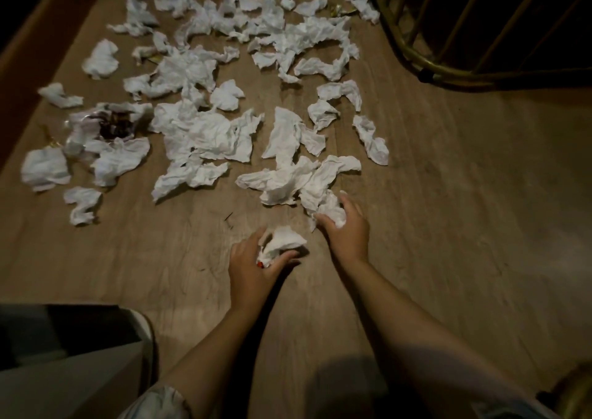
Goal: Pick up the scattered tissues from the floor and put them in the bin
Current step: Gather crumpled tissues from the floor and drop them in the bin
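Several crumpled white tissues [208, 130] lie scattered over the wooden floor [448, 210], from the far edge down to the middle. My left hand [253, 265] grips a balled tissue [283, 241] just above the floor. To its right, my right hand [347, 229] curls round another crumpled tissue [333, 212] at the near end of a heap of tissues [298, 178]. The white bin [96, 361] stands at the bottom left, with its dark opening facing up.
A brass-coloured metal frame [448, 69] with thin bars curves across the top right. A clear plastic wrapper with dark contents [110, 125] lies among the tissues at the left. A brown wall or skirting [38, 44] runs along the left side.
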A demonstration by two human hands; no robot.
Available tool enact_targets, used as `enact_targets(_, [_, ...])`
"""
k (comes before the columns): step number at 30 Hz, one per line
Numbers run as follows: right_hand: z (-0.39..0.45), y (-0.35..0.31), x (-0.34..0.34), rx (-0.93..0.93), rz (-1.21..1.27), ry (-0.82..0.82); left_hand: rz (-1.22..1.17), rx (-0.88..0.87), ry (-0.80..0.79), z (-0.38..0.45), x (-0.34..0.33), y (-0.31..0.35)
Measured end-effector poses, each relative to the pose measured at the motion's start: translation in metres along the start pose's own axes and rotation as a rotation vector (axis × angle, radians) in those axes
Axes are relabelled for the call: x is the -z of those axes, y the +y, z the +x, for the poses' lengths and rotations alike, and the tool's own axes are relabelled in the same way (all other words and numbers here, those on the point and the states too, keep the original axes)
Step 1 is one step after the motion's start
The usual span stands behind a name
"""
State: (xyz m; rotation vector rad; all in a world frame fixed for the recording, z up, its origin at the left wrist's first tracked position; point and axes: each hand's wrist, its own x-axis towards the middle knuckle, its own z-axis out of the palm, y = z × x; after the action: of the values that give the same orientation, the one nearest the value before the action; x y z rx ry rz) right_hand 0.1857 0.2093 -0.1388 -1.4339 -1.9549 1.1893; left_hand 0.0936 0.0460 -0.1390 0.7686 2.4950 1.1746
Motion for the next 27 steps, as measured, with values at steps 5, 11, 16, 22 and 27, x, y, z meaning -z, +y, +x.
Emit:
enact_targets(5, [-0.008,0.01,-0.019,0.114,-0.219,-0.105,-0.055,0.11,0.094,0.005,0.005,-0.012])
enact_targets(11, [-0.023,0.022,-0.026,0.157,-0.185,0.09,-0.163,0.07,0.209,0.006,0.01,-0.008])
enact_targets(16, [-0.021,0.0,-0.014,-0.063,0.078,0.332,-0.279,0.153,0.217,0.011,0.009,0.001])
enact_targets(22, [-0.01,-0.03,0.024,-0.248,0.508,0.21,-0.337,0.235,0.201,0.019,-0.007,0.001])
enact_targets(27, [-0.002,-0.037,0.061,-0.353,0.446,-0.078,-0.392,0.298,0.174,0.018,-0.01,0.014])
